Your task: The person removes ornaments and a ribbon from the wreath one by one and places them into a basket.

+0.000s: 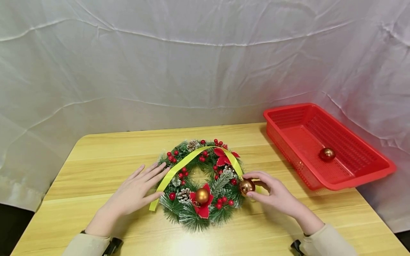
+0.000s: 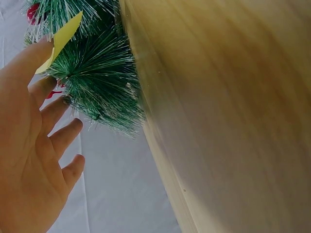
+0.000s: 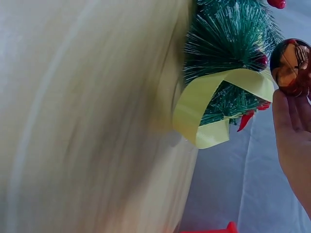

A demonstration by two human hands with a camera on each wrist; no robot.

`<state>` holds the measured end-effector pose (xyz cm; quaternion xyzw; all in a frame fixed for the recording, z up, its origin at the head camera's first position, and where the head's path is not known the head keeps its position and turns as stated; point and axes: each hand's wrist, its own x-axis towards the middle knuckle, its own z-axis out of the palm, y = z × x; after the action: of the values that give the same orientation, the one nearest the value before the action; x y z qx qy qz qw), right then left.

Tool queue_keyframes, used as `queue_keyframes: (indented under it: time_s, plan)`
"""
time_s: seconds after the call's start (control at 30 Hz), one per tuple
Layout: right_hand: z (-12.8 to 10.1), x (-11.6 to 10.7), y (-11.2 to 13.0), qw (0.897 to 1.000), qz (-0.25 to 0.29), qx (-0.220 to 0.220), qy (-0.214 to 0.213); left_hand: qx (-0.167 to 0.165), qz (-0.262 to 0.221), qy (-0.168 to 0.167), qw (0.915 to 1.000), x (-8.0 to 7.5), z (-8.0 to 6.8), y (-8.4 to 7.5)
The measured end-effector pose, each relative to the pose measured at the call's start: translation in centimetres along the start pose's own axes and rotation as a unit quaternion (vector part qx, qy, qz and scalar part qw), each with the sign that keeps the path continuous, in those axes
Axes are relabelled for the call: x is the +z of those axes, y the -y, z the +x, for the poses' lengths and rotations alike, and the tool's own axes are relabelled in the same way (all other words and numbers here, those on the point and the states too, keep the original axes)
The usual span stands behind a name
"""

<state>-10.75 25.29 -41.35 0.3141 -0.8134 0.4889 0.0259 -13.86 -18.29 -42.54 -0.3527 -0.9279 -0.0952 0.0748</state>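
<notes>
Bauble (image 1: 246,187) in right hand (image 1: 276,193), full wreath (image 1: 221,183) in head view only

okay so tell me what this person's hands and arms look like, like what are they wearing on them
The left hand and right hand show no gloves or rings. Plain pale beige sleeves end near the wrists. A small black fitting sticks out beside each cuff; what it is isn't clear.

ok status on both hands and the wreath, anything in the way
Right hand holding brown ball at right edge of wreath. Left hand at its left edge. Yellow ribbon draped across wreath, possibly in the way.
</notes>
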Motion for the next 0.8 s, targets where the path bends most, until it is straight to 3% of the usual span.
queue_keyframes:
  time_s: [0.8]
  plan:
    - [2.3, -0.2, 1.1, 0.999, -0.025, -0.004, -0.041, -0.012, -0.002, 0.013, 0.9998, 0.0, -0.1, 0.0]
